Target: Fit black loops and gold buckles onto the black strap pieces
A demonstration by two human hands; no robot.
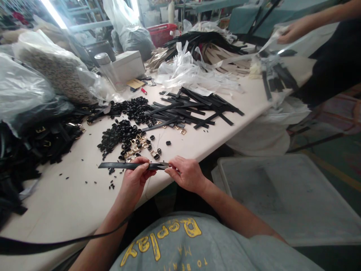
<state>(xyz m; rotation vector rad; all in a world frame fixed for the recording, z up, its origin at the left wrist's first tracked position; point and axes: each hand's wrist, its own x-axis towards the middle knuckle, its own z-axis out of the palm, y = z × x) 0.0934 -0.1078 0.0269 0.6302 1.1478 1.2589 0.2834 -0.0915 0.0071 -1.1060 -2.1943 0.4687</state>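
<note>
My left hand (137, 176) pinches a flat black leather strap (113, 165) near its right end, and the strap sticks out level to the left. My right hand (186, 174) is closed around a small pair of metal snips (163, 165), whose pointed blades meet the strap's right end. Most of the snips is hidden by the fingers. Just beyond the hands lie gold buckles (138, 145) and a heap of small black loops (121, 131). Farther back is a loose pile of black straps (186, 107).
Black straps with buckles (42, 139) are heaped on the table's (93, 203) left side, below plastic bags (56, 67). A white box (128, 66) stands behind. At right, another person's hand (295, 32) holds clear plastic. A translucent bin (282, 199) is beside me.
</note>
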